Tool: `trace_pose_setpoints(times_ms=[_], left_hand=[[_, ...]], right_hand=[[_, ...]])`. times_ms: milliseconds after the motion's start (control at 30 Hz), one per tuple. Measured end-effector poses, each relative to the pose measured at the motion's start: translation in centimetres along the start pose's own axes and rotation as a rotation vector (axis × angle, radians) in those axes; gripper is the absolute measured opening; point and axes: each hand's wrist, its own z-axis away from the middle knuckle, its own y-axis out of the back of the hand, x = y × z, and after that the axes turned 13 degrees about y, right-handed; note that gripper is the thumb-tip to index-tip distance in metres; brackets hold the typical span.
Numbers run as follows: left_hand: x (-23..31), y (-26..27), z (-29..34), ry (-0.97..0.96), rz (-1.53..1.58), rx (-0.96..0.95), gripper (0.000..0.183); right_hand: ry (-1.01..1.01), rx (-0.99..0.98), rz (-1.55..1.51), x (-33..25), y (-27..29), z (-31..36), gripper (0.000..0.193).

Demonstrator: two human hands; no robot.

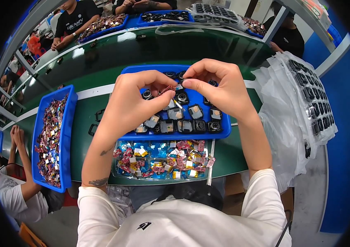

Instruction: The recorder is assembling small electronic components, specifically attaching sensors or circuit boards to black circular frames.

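Over a blue tray (pixel 150 136), my two hands are raised close together. My left hand (pixel 136 96) pinches a small red circuit board (pixel 166 89) between thumb and fingers. Beside it, my right hand (pixel 220 84) is closed in a pinch, its fingertips near a pale bit at the board's end; what it grips is hidden by the fingers. A yellow-and-white strip (pixel 178 103) hangs below the board. Inside the tray lie several black smartwatch-like cases (pixel 195 111), some with a round disc, some showing grey insides.
Nearest me, a clear tray (pixel 158 178) holds red circuit boards with small battery-like packs. A blue bin (pixel 71 123) of similar boards stands left. At right, plastic sheeting (pixel 274 111) lies under a stack of black moulded parts (pixel 313 94). Co-workers sit across and left of the green bench (pixel 191 45).
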Motion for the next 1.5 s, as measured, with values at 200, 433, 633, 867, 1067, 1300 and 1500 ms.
trace_pose_setpoints(times_ms=[200, 433, 633, 867, 1067, 1300, 1500], left_hand=[[-0.3, 0.3, -0.2, 0.345, 0.39, -0.267, 0.016], [0.0, 0.6, -0.2, 0.385, 0.501, -0.283, 0.011], [-0.2, 0.6, -0.2, 0.387, 0.539, -0.317, 0.014], [-0.6, 0.7, -0.4, 0.38, 0.618, -0.396, 0.016], [-0.6, 1.5, -0.2, 0.351, 0.585, -0.322, 0.015], [-0.3, 1.4, -0.3, 0.354, 0.604, -0.31, 0.015], [-0.4, 1.0, 0.0, 0.335, 0.633, -0.215, 0.013]], right_hand=[[0.109, 0.068, 0.029, -0.2, -0.6, 0.1, 0.01], [-0.092, 0.036, -0.391, -0.5, 0.2, 0.0, 0.01], [-0.157, -0.023, -0.547, -0.1, 0.1, 0.2, 0.012], [-0.119, -0.051, -0.501, 0.9, -0.2, 0.0, 0.014], [0.079, -0.254, 0.913, 3.9, -0.4, 0.9, 0.024], [-0.175, -0.787, 0.783, 6.4, -1.2, 1.1, 0.032], [-0.122, -0.345, -0.056, 4.6, -0.1, -0.5, 0.025]])
